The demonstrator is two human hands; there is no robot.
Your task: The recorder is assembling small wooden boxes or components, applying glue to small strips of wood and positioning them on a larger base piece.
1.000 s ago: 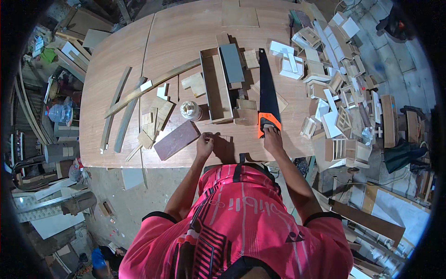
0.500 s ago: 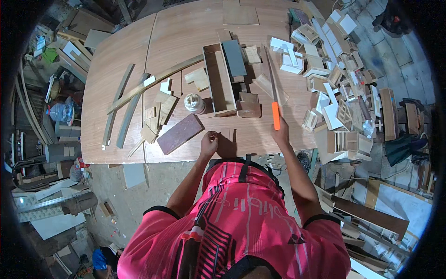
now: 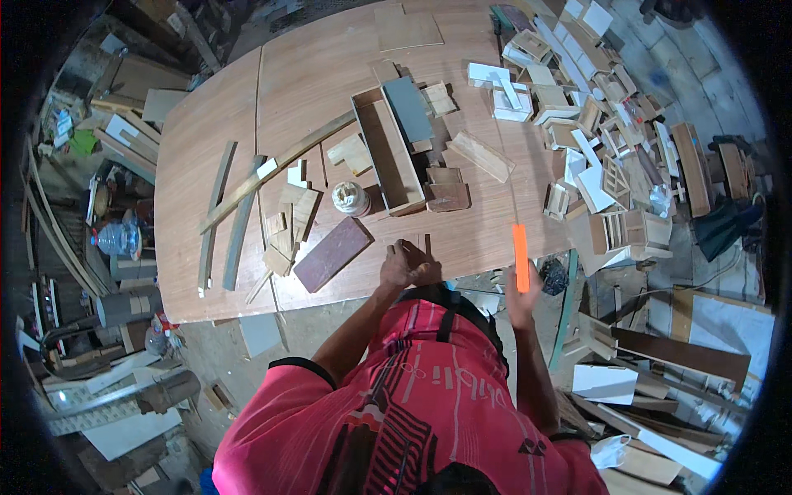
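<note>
Right hand (image 3: 527, 299) clasping an edge-on saw (image 3: 520, 243) by its flat orange handle (image 3: 520, 262), left hand (image 3: 408, 266), hold indiscernible, near slim strip (image 3: 428, 244), wood-grained counter (image 3: 487, 235), long open-topped box (image 3: 389, 153).

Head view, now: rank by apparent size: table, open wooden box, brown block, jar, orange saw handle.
1. Table
2. Open wooden box
3. Brown block
Unranked below: jar and orange saw handle; areas look close, handle may be nearer the camera.

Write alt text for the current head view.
The person's right hand holds an orange-handled saw; the left hand is at the near edge of a table bearing a board, a jar and an open box.
</note>
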